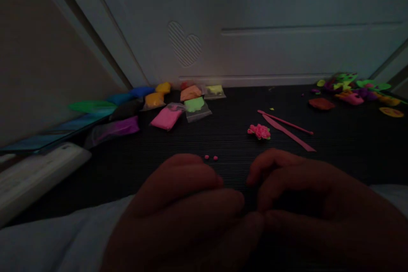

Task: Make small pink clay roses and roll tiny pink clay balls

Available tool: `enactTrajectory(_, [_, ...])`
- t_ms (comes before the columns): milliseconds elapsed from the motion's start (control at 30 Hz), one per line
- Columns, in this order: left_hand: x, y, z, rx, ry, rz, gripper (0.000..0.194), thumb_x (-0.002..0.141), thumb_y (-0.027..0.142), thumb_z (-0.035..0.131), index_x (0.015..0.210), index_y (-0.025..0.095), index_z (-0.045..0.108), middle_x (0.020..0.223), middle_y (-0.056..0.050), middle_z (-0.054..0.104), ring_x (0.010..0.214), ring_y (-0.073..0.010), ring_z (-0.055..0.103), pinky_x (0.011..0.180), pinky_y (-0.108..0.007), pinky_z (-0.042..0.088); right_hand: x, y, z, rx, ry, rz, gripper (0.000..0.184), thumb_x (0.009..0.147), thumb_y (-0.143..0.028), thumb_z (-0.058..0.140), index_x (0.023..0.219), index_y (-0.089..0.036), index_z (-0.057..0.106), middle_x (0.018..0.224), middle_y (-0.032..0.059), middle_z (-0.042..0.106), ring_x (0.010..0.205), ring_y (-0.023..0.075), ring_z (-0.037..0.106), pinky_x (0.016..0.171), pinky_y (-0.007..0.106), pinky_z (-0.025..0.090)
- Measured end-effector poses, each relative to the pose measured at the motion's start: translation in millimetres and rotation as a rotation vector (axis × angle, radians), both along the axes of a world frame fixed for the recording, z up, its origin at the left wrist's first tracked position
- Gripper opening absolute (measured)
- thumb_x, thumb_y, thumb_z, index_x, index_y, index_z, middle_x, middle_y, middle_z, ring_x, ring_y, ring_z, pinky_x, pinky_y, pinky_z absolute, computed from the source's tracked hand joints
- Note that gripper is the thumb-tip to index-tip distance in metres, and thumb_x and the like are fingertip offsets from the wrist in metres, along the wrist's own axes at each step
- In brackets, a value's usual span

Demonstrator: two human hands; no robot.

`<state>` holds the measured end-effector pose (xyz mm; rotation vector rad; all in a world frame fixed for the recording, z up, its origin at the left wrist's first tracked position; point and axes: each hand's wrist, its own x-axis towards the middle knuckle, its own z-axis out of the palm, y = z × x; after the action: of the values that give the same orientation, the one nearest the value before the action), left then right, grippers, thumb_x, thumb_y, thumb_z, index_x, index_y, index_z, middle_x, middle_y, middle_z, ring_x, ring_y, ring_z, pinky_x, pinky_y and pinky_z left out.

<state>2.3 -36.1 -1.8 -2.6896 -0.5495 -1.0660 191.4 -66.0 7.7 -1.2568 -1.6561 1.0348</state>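
In the dim head view, my left hand [185, 216] is closed, its fingers curled inward at the lower middle. My right hand [321, 204] bends toward it from the right, its thumb and fingertips drawn together against my left thumb. Anything pinched there is hidden or too small to name. Just beyond my left hand lie two tiny pink balls, a left ball [207, 157] and a right ball [215, 158]. Past my right hand sits a cluster of pink clay roses [259, 131] with bits of green. Beside it are a pink clay knife [288, 133] and a thin pink stick tool [287, 122].
Bags of coloured clay, including a pink bag [167, 117] and a light green bag [195, 106], line the back left of the black table [232, 114]. Colourful clay pieces [353, 91] pile up at back right. A white object [44, 178] lies at left.
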Motion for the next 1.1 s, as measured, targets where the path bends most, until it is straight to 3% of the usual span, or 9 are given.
enactTrajectory(67, [4,6,6.4,-0.221,-0.133,0.030,0.013,0.071,0.025,0.059,0.083,0.027,0.060,0.081,0.006,0.059,0.081,-0.0103,0.049,0.075,-0.021,0.043,2,2,-0.3,0.039,0.006,-0.013,0.006,0.064,-0.023,0.065,0.059,-0.023,0.062,0.077,-0.0052,0.057,0.069,0.0057,0.056,0.061,0.013,0.042])
enactTrajectory(167, [9,12,13.2,-0.529,-0.086,-0.022,0.019,0.065,0.026,0.064,0.083,0.023,0.062,0.083,0.002,0.057,0.078,-0.0093,0.053,0.065,-0.016,0.047,5,9,0.3,0.137,-0.065,0.014,0.004,0.068,-0.026,0.063,0.066,-0.023,0.062,0.077,-0.0043,0.058,0.075,0.0069,0.055,0.066,0.014,0.042])
enactTrajectory(267, [10,13,14.3,-0.671,-0.158,0.012,0.021,0.063,0.026,0.066,0.083,0.023,0.062,0.085,0.002,0.057,0.076,-0.0088,0.055,0.064,-0.016,0.048,5,18,1.8,0.217,-0.132,-0.004,0.006,0.072,-0.029,0.059,0.069,-0.023,0.060,0.076,-0.0034,0.058,0.078,0.0087,0.054,0.067,0.017,0.041])
enactTrajectory(767, [10,21,15.6,-0.758,-0.220,0.103,0.011,0.064,0.024,0.064,0.076,0.024,0.066,0.076,0.007,0.061,0.068,-0.0025,0.058,0.062,-0.006,0.044,1,21,0.5,0.347,-0.249,0.019,0.007,0.076,-0.030,0.055,0.076,-0.022,0.057,0.079,-0.0033,0.057,0.076,0.0084,0.053,0.069,0.021,0.039])
enactTrajectory(1100, [9,21,14.1,-0.782,-0.223,0.071,0.006,0.067,0.020,0.062,0.073,0.021,0.064,0.073,0.005,0.061,0.068,-0.0051,0.057,0.062,-0.012,0.045,3,19,1.1,0.351,-0.255,0.028,0.005,0.075,-0.028,0.055,0.077,-0.024,0.057,0.079,-0.0030,0.058,0.076,0.0106,0.053,0.069,0.024,0.040])
